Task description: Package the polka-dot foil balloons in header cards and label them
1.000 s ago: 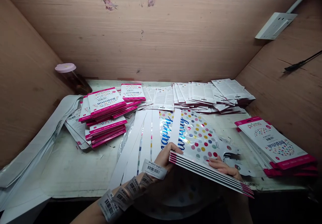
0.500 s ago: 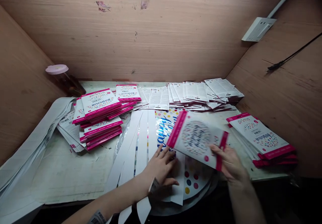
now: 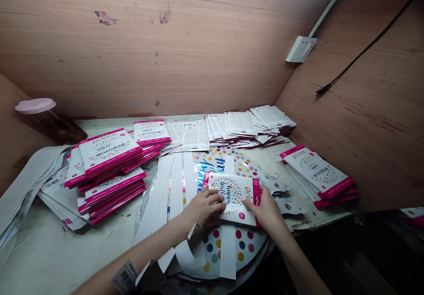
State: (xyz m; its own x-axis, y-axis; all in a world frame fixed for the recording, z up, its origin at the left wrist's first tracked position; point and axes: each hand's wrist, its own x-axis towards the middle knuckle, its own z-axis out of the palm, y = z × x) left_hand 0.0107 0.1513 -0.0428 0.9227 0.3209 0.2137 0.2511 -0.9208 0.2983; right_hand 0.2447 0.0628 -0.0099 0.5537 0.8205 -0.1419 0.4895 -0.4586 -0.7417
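Centrally, a pink-edged balloon packet [image 3: 233, 199] is laid over dotted foil [image 3: 228, 162], its left half pressed down by the spread, open left hand [image 3: 205, 206], its right edge gripped by the right hand [image 3: 266, 206]. Packet stacks [image 3: 109, 151] are set well apart, left; the table's front edge [image 3: 318, 225] runs lower right.

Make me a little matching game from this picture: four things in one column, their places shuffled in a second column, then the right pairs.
Things:
1. Left hand
2. Right hand
3. Jar with pink lid
4. White wall socket

Places:
A. On the wooden wall
B. On the balloon packet's right side
C. Far left corner of the table
D. On the balloon packet's left side

Pairs: 1-D, 2-B, 3-C, 4-A
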